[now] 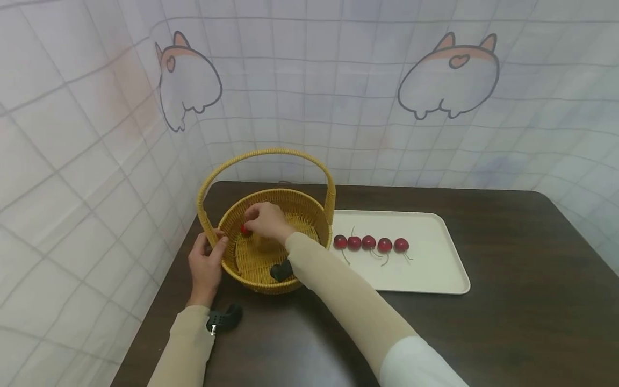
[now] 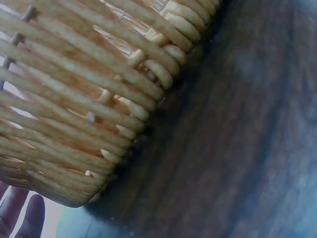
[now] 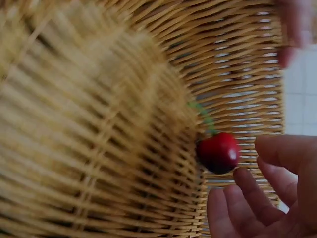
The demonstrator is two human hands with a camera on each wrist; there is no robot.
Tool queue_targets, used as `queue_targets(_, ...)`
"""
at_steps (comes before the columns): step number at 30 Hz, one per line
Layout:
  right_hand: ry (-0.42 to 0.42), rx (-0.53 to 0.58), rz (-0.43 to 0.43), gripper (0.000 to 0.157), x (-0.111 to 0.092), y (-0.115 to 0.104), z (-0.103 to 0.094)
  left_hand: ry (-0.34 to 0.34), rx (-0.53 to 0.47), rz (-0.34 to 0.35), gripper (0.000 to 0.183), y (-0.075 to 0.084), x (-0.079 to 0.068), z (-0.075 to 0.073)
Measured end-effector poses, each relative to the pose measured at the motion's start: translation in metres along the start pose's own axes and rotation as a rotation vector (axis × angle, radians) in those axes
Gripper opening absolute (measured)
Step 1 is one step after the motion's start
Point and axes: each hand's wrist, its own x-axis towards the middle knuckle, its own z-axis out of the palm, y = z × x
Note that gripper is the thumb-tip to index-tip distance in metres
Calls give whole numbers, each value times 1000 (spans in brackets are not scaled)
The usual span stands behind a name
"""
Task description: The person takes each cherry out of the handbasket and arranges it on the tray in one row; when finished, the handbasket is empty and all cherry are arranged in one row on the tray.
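A yellow woven basket (image 1: 263, 285) with a tall arched handle stands on the dark table. My left hand (image 1: 207, 263) holds its left rim beside the handle's foot; two fingers (image 2: 32, 218) peek past the wickerwork in the left wrist view. Inside the basket, my right hand (image 1: 271, 219) reaches toward the left wall. A red cherry (image 3: 218, 152) with a green stem lies against that wall, just beyond the parted thumb and fingers. Several more dark red cherries (image 1: 368, 242) sit in a row on a white tray (image 1: 425, 269) to the basket's right.
Wrist straps with black devices are on both arms, the left one (image 1: 224, 318) above the table (image 1: 522, 269). Behind and left hangs a white grid-patterned cloth (image 1: 309, 91) with cartoon animals. The basket handle (image 1: 275, 152) arches above the right hand.
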Motion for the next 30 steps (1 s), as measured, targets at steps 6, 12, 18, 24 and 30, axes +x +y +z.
queue_targets(6,-144,-194,-84,49,0,1,6,-14,7,16,25,1,2,3)
queue_targets(12,-177,-247,-98,37,-2,4,4,-31,3,24,23,4,4,7)
queue_targets(18,-269,-250,-151,26,-2,1,9,-6,8,1,23,5,2,3)
queue_targets(24,-381,-198,-191,29,-4,-1,16,9,22,-6,25,5,0,-2)
queue_targets(30,-416,-252,-246,31,-6,-1,19,29,21,3,22,4,-2,0)
